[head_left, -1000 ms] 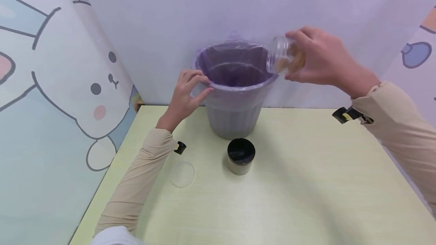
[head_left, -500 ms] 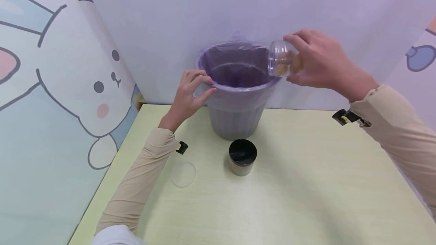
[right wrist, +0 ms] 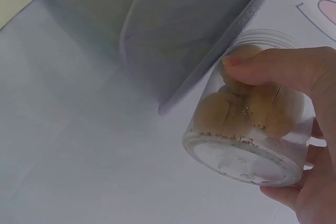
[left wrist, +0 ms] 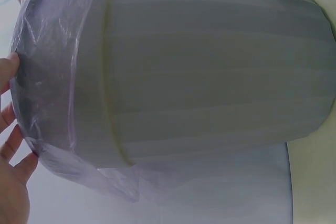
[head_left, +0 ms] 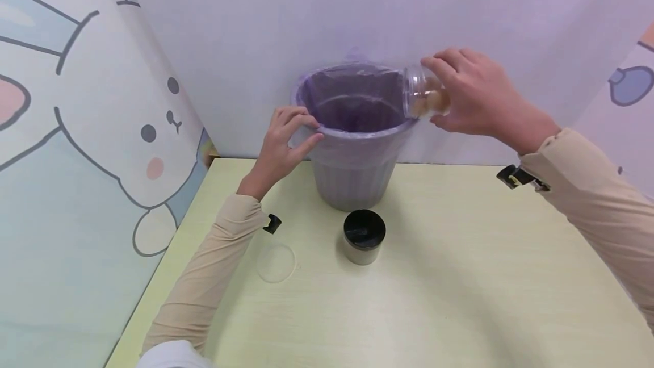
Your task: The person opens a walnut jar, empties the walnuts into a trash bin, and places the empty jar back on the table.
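My right hand (head_left: 472,98) holds a clear jar (head_left: 415,91) nearly on its side at the right side of the rim of the purple-lined bin (head_left: 352,178). I take it that I hold the jar this way so that its mouth faces into the bin. Several round brownish pieces (right wrist: 223,114) sit inside the jar, with small specks near its base. Whether the glass touches the rim, I cannot tell. The bin stands close to the surface's (head_left: 485,300) far edge, a little left of that edge's middle. My left hand (head_left: 281,143) pinches the left side of its near rim, probably to keep bin and liner (left wrist: 55,72) from shifting.

As for pose, my right arm reaches in from the surface's right edge, raised above it, thumb on one side of the jar and fingers on the other. My left arm stretches up from the near left corner, wrist bent towards the rim, with thumb and fingers close together there. A dark-topped pot (head_left: 364,234) stands just in front of the bin, and a thin pale ring (head_left: 294,264) lies further towards the left edge.
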Motion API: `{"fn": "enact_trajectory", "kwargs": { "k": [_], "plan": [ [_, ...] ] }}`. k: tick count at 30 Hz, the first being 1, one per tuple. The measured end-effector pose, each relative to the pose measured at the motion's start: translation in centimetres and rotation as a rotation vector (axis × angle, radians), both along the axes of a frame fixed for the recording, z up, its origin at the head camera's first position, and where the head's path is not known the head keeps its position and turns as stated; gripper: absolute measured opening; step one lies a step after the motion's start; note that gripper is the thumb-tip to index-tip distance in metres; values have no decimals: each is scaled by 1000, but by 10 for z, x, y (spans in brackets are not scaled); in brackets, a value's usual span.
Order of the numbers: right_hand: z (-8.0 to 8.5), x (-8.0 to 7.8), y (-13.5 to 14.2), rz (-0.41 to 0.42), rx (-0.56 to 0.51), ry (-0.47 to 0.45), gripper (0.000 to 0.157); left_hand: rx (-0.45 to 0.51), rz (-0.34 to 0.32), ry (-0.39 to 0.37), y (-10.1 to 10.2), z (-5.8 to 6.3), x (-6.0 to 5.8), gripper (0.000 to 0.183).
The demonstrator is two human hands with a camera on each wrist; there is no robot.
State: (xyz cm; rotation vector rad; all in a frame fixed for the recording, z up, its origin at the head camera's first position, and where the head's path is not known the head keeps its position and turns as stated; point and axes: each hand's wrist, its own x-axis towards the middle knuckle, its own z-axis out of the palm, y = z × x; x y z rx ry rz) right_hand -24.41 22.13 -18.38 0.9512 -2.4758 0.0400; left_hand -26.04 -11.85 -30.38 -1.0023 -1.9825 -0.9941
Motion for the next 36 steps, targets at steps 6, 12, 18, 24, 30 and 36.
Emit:
{"fn": "enact_trajectory", "kwargs": {
  "k": [6,12,18,24,30,36],
  "plan": [
    [0,-3,-3,9,6,29,83,3,-4,17,-1,1,-1,16],
    [-1,-4,-6,14,19,52,81,13,2,4,0,1,0,16],
    [-2,-6,-7,47,26,92,80,21,-1,17,0,2,1,17],
    [-3,-8,-8,91,31,140,76,14,0,23,0,2,0,17],
    [-2,-10,-11,126,48,173,75,16,-1,30,0,2,1,17],
    [-2,-12,-12,158,50,202,71,20,-7,41,2,3,0,17]
  ]
}}
